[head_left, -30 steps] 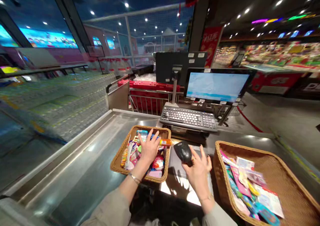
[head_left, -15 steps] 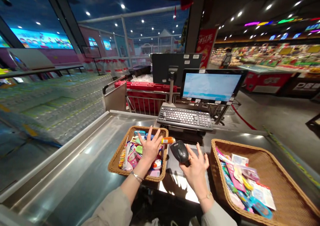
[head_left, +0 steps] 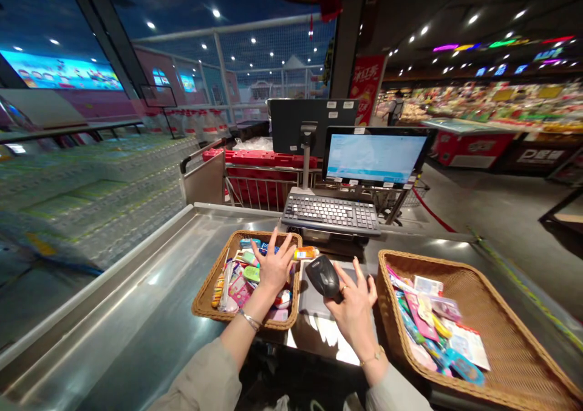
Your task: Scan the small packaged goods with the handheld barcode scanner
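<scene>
Though side by side, hands (head_left: 272,271) (head_left: 354,308) apart, splay-fingered.

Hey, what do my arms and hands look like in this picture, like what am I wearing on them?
You have loose, plain grey-beige sleeves that end short of the wrists. Your left hand is ungloved, with a silver-coloured bangle at the wrist. Your right hand is ungloved too, with a thin gold-coloured bracelet and a ring.

1 black scanner (head_left: 322,276) tilts near 1 orange item (head_left: 306,252).
</scene>
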The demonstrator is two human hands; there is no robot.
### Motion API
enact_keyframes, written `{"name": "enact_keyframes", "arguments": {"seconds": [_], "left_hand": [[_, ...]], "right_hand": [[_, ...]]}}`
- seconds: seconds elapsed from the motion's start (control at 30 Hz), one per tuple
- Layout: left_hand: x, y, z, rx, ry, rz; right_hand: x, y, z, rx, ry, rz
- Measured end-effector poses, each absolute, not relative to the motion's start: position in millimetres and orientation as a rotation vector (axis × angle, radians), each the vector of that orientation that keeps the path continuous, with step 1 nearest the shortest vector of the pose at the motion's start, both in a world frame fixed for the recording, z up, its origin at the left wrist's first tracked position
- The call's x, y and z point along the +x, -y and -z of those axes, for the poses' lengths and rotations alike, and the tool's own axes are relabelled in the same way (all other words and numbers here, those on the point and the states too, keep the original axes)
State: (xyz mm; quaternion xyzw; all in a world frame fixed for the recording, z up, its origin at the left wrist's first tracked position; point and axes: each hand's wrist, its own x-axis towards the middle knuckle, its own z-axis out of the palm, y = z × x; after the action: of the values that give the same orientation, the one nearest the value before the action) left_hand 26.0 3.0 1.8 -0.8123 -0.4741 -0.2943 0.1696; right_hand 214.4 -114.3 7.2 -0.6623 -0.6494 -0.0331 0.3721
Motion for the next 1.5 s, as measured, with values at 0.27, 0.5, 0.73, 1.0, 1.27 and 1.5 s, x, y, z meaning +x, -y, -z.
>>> {"name": "enact_keyframes", "arguments": {"seconds": [0.27, 0.5, 0.73, 1.0, 1.27, 1.5], "left_hand": [[36, -4, -8, -2.335, 1.308, 0.884], [51, -9, -11, -2.384, 1.28, 0.903], [64, -12, -16, -2.402, 1.232, 0.928], [72, -17, -17, -2.402, 1.198, 0.949], [71, -23, -18, -2.405, 1.146, 0.954], [71, -23, -21, -2.403, 1.149, 0.964]], "right_hand": [[220, 119, -10, -1.724, 1.643, 0.102], [232, 125, -10, -1.759, 1.632, 0.126], [242, 130, -10, -1.785, 1.621, 0.174], [249, 130, -11, -1.8, 1.594, 0.203], [247, 127, -16, -1.768, 1.576, 0.232], [248, 126, -16, -1.756, 1.617, 0.223]]}}
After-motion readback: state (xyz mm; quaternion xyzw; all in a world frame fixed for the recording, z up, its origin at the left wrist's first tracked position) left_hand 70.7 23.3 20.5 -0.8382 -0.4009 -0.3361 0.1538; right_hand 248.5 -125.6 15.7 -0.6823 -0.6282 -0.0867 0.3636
